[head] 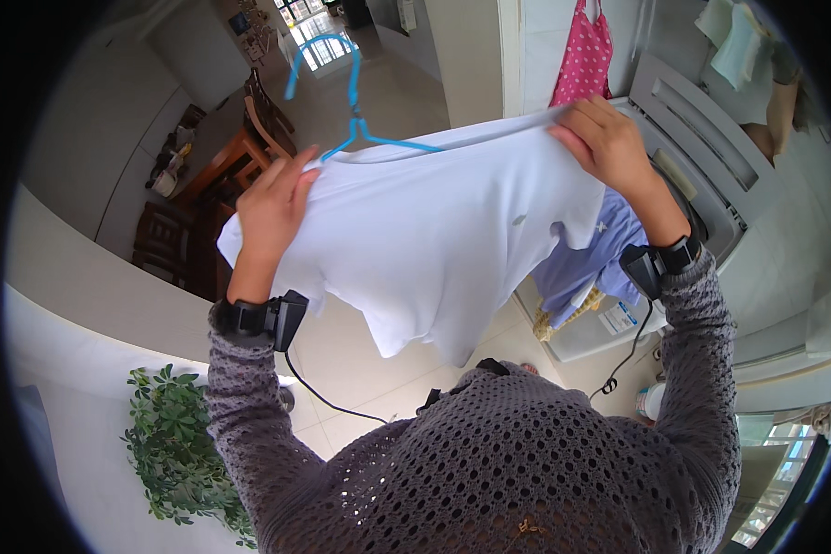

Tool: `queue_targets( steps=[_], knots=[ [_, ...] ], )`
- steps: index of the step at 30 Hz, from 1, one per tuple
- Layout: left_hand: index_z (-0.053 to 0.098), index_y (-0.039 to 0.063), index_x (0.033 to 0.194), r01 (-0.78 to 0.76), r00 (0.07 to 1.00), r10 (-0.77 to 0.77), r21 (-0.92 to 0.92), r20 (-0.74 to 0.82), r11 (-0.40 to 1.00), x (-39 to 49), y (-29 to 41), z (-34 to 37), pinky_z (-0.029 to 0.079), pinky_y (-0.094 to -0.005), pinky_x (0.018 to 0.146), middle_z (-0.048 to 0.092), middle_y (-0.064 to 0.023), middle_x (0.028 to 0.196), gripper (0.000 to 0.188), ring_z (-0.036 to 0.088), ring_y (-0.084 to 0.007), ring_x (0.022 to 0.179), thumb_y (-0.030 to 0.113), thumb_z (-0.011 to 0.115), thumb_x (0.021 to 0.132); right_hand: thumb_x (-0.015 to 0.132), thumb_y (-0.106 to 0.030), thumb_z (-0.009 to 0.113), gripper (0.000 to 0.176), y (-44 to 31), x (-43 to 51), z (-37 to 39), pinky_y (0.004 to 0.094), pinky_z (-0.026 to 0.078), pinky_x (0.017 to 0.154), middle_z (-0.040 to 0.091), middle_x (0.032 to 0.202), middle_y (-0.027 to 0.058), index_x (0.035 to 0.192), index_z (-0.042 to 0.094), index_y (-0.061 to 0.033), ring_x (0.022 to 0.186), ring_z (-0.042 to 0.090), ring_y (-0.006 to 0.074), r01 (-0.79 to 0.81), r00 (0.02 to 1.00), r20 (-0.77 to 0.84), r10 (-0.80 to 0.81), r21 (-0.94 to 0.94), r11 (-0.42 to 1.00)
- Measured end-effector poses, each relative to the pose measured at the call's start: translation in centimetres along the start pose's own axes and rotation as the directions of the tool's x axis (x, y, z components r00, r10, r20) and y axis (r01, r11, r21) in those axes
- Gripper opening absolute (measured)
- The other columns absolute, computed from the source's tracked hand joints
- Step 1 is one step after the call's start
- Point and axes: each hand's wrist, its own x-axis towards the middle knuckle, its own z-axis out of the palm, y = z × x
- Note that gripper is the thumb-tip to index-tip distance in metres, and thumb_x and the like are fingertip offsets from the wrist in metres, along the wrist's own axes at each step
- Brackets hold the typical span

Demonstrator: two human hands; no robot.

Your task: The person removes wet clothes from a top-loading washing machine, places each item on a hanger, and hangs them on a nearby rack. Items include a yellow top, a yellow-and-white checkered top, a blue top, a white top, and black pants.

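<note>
A white short-sleeved T-shirt (415,228) is stretched out between my two hands, its lower hem hanging loose. My left hand (273,204) pinches the shirt at one shoulder, beside the neck opening. At the opposite shoulder, my right hand (599,142) grips the fabric along the upper edge. A blue clothes hanger (354,90) sits inside the neckline with its hook pointing up. Its arms pass into the shirt, so most of them are hidden. On the shirt's front is a small grey mark.
At right stands a top-loading washing machine (706,138) with a raised lid; lilac clothing (582,260) drapes over its edge. A pink polka-dot apron (584,55) hangs behind. A leafy potted plant (180,443) is at lower left, wooden chairs (249,149) at upper left. Cables trail from both wrist straps.
</note>
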Motion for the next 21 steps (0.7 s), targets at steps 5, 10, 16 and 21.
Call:
queue_targets(
  steps=[5, 10, 16, 21],
  knots=[
    [0.06, 0.007, 0.102, 0.14, 0.99, -0.136, -0.265, 0.032, 0.954, 0.6, 0.6, 0.5, 0.043, -0.0268, 0.059, 0.053, -0.0105, 0.075, 0.019, 0.053, -0.0239, 0.064, 0.017, 0.052, 0.087, 0.08, -0.024, 0.06, 0.027, -2.0, 3.3, -0.5, 0.0317, 0.046, 0.069, 0.052, 0.101, 0.0127, 0.098, 0.057, -0.0051, 0.088, 0.054, 0.0266, 0.053, 0.998, -0.004, -0.056, 0.381, 0.923],
    [0.061, 0.006, 0.1, 0.112, 0.992, -0.126, -0.322, -0.025, 0.94, 0.7, 0.0, -0.1, 0.043, -0.0248, 0.06, 0.054, -0.0097, 0.075, 0.018, 0.052, -0.0207, 0.064, 0.015, 0.054, 0.085, 0.087, -0.032, 0.05, 0.031, 0.4, 1.8, 0.6, 0.0325, 0.044, 0.063, 0.055, 0.072, 0.0157, 0.091, 0.058, -0.0024, 0.067, 0.055, 0.0296, -0.361, 0.899, 0.362, 0.246, 0.296, 0.884],
    [0.061, 0.003, 0.097, 0.14, 0.99, -0.123, -0.372, 0.068, 0.918, 0.5, -3.3, 0.4, 0.045, -0.0238, 0.065, 0.061, -0.0098, 0.084, 0.03, 0.057, -0.0195, 0.07, 0.024, 0.066, 0.076, 0.088, -0.029, 0.052, 0.029, 2.3, -1.1, 1.6, 0.0304, 0.041, 0.055, 0.05, 0.06, 0.0088, 0.082, 0.056, -0.0012, 0.056, 0.047, 0.015, -0.455, 0.89, 0.227, 0.395, 0.415, 0.788],
    [0.061, 0.0, 0.086, 0.477, 0.856, -0.378, -0.257, 0.352, 0.84, -0.9, -7.6, 1.9, 0.041, -0.0234, 0.06, 0.057, -0.0091, 0.072, 0.03, 0.05, -0.0149, 0.061, 0.027, 0.068, 0.075, 0.087, -0.03, 0.054, 0.028, 3.8, -3.3, -0.1, 0.0218, 0.04, 0.057, 0.051, 0.063, 0.0027, 0.085, 0.058, -0.0019, 0.06, 0.043, 0.0068, -0.634, 0.772, 0.376, 0.512, 0.409, 0.656]
  ],
)
